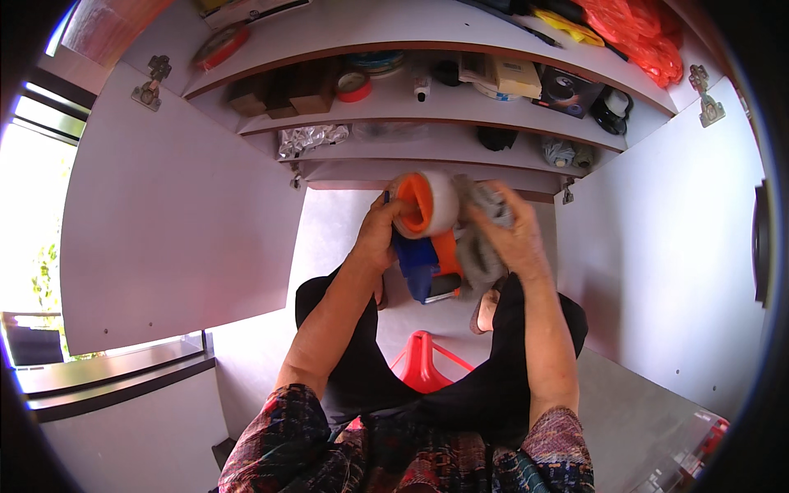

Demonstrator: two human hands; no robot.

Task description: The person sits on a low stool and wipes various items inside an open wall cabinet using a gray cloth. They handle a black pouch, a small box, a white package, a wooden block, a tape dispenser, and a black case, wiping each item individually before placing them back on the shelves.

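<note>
At the lower centre of the frame, a patterned shirt [427, 464] and black trousers [349, 370] surround a red plastic item [421, 361], partly hidden between the thighs.

Above it, at the centre, a tape dispenser [417, 253] with blue and orange parts is held off the floor. It carries a wide clear tape roll [445, 201] with an orange core, whose open side faces left.

Left hand [378, 234]: grasping the dispenser from the left, thumb at the core opening. Other fingers are mostly hidden.

Right hand [519, 237]: fingers bent around a bunched grey cloth [479, 256], just right of the roll. Motion blur is present; contact between cloth and roll cannot be confirmed.

Flanking the arms, a left door [181, 214] and a right door [678, 238] stand swung open on metal hinges.

Beyond, across the upper frame, cabinet shelves [382, 168] carry brown boxes [311, 89], a red-sided roll [353, 89], a black box [567, 89] and, at upper right, a red plastic bag [637, 37].
</note>
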